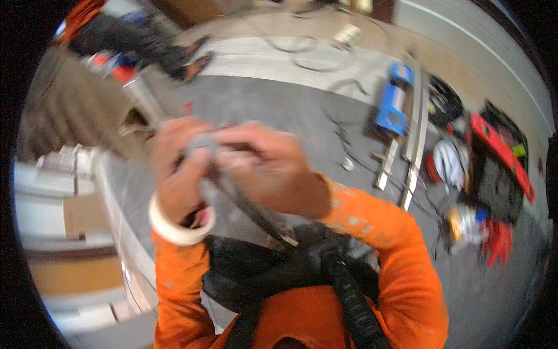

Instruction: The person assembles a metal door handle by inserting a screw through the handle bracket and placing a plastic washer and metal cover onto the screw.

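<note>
My left hand (181,166) and my right hand (267,166) are raised close together in front of my chest, both blurred by motion. Between them is a long dark strip (256,214) with a rounded grey part (200,141) at its upper end. My left fingers close around the grey part, and my right hand grips beside it. From there the strip slants down towards my lap. What the strip is cannot be made out. A cream ring like a roll of masking tape (185,234) circles my left wrist.
Metal profiles (415,157) and a blue case-like object (393,102) lie to the right. Beyond them are a red-edged tool bag (501,154), a coiled black cable (444,100) and a red glove (497,241). Boxes (87,215) line the left. Another person's legs (133,43) stretch out at upper left.
</note>
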### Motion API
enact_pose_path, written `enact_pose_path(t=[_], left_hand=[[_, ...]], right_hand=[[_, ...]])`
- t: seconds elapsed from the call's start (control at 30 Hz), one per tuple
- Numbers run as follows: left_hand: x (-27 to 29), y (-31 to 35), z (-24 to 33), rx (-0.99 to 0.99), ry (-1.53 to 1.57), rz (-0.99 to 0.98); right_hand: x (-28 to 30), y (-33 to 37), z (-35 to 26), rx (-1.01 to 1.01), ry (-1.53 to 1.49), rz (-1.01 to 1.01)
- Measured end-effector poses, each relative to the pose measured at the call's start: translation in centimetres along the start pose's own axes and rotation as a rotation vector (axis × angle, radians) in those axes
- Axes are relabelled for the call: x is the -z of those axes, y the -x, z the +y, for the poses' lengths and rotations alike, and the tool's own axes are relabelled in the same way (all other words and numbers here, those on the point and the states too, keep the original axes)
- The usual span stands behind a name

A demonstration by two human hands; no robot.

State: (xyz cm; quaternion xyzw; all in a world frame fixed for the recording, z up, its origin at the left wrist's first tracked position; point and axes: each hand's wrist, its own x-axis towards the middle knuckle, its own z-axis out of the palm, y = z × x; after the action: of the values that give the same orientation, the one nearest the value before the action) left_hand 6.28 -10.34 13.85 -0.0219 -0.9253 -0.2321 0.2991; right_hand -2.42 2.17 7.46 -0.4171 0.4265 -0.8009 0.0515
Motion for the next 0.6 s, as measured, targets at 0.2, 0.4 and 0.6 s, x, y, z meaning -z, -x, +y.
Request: enact_pose_path(t=[0.2, 0.4, 0.6], left_hand=[[1.0, 2.3, 0.7, 0.168, 0.066, 0.08], [0.9, 1.7, -0.2, 0.179, 0.102, 0.112], [1.8, 1.9, -1.8, 0.184, 0.129, 0.106]], right_hand=[[2.5, 2.8, 0.5, -0.114, 0.099, -0.021], [18.2, 7.4, 11.1, -0.364, 0.867, 0.488], [31.9, 15.7, 11.1, -1.151, 1.385, 0.812]])
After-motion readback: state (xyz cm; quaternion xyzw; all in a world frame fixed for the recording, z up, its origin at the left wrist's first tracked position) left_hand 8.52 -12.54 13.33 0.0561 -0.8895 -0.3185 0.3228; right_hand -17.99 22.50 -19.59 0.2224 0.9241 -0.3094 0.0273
